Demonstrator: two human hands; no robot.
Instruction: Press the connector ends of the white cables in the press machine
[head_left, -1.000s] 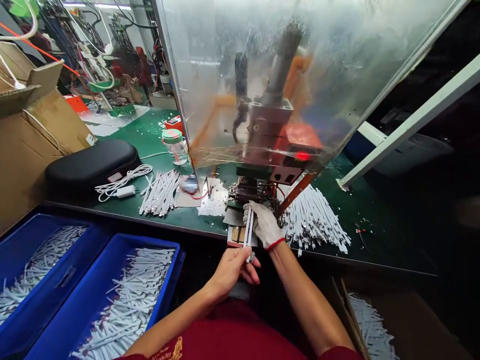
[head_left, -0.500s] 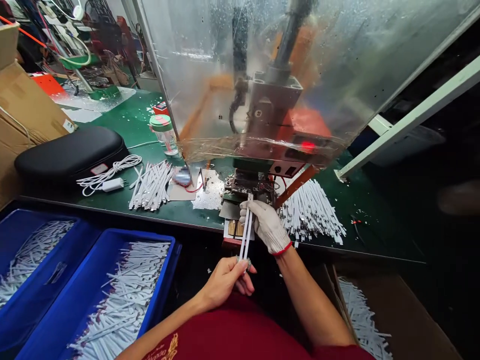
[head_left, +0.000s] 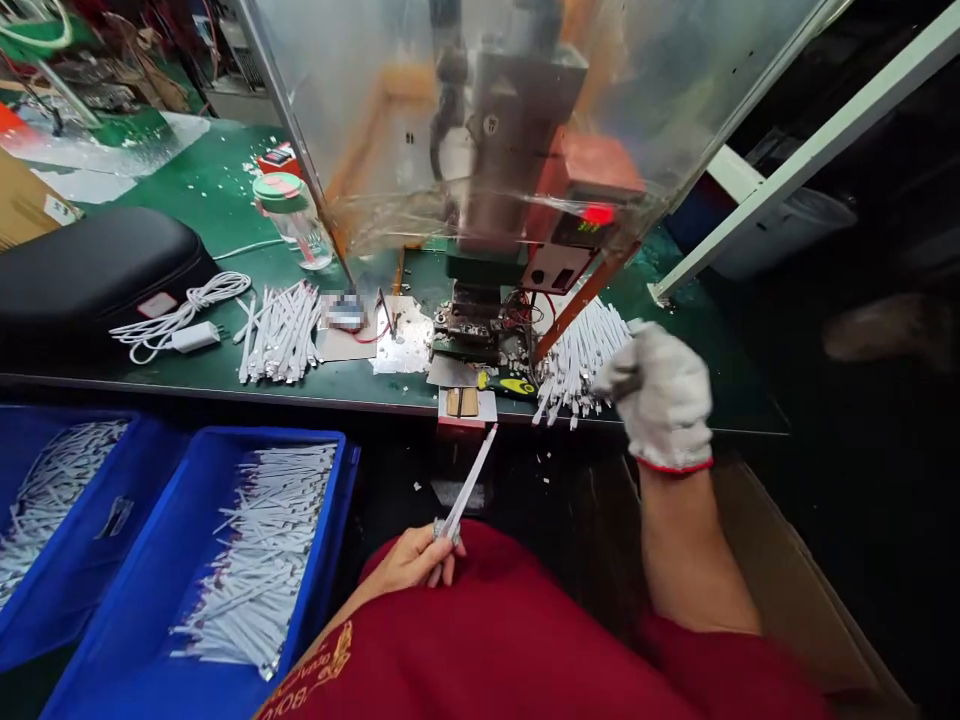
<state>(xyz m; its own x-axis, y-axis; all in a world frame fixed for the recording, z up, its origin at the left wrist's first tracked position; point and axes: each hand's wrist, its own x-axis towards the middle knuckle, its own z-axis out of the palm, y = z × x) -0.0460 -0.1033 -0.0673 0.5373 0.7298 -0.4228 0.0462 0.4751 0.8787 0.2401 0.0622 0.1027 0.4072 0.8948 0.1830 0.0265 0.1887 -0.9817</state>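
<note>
My left hand (head_left: 424, 558), bare, is closed low in front of my red shirt. From its fingers a narrow bundle of flat white cables (head_left: 472, 480) points up and to the right; how many is not clear. My right hand (head_left: 667, 400), in a white knit glove with a red cuff, is just right of a pile of white cables (head_left: 589, 345) with metal ends. Its fingers are smeared by motion, so what they hold, if anything, does not show. Between the hands, at the bench edge, stands a small press (head_left: 472, 320) behind a clear shield.
A yellow-and-black handled tool (head_left: 508, 386) lies before the press. Left on the bench are another cable bundle (head_left: 281, 335), a charger (head_left: 196, 337), a bottle (head_left: 296, 220) and a black case (head_left: 105, 280). Blue bins (head_left: 341, 500) of cables stand lower left. A slanted white post (head_left: 787, 160) rises at right.
My right hand has let go of the cables and swung right, to beside the pile. My left hand has drawn back with them toward my body. The yellow-and-black tool has come into sight.
</note>
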